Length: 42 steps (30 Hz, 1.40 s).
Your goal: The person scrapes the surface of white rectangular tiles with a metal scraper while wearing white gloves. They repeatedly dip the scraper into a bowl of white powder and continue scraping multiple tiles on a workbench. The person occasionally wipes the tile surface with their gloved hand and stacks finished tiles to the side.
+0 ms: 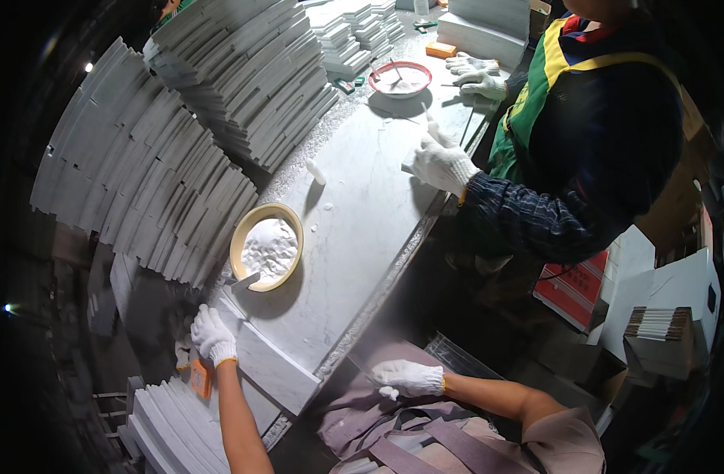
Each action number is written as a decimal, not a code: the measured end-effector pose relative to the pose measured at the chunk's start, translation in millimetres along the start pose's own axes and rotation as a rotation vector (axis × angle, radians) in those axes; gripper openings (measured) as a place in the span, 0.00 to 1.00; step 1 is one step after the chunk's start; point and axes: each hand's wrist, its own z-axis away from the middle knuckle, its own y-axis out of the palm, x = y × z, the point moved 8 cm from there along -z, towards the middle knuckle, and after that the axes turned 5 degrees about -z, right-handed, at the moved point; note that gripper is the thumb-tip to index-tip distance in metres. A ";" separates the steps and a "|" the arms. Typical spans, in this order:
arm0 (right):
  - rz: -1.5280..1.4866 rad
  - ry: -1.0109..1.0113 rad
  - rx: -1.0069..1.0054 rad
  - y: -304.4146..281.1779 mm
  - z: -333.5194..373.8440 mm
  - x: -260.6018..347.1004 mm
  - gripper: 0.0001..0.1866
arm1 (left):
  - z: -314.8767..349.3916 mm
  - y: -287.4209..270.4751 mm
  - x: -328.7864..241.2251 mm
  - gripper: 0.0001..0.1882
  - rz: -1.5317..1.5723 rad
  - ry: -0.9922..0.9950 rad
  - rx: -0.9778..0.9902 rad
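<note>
In a white knit glove, my left hand (pixel 213 336) is closed over the far left end of a pale marble strip (pixel 275 365) lying across the near end of the table. My right hand (pixel 409 379), gloved the same way, is curled in front of my lap, off the table's edge. A thin, dark, blade-like tool (pixel 360 365) sticks out from its fingers; its exact kind is too dim to make out. Beyond the strip stands a cream bowl (pixel 234 237) of white paste (pixel 268 249), with a flat scraper (pixel 245 282) leaning on its rim.
Tall stacks of stone strips (pixel 141 166) line the left side. An orange block (pixel 201 379) lies by my left wrist. Across the table (pixel 354 229), a co-worker's gloved hand (pixel 445 162) works near a red-rimmed bowl (pixel 401 80). A small white bottle (pixel 315 171) stands mid-table; cartons (pixel 662 340) sit right.
</note>
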 end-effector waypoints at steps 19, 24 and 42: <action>-0.262 0.128 -0.147 -24.3 -2.4 4.8 0.13 | 25.9 -49.5 -25.7 0.11 -0.074 0.159 -0.117; -0.414 0.103 -0.176 -30.7 -5.1 -4.0 0.15 | 159.0 -110.2 -85.3 0.23 -0.120 0.365 -0.317; 0.420 0.017 -0.139 -38.3 -23.0 -2.7 0.11 | 78.8 -40.0 -33.8 0.35 0.271 0.291 0.053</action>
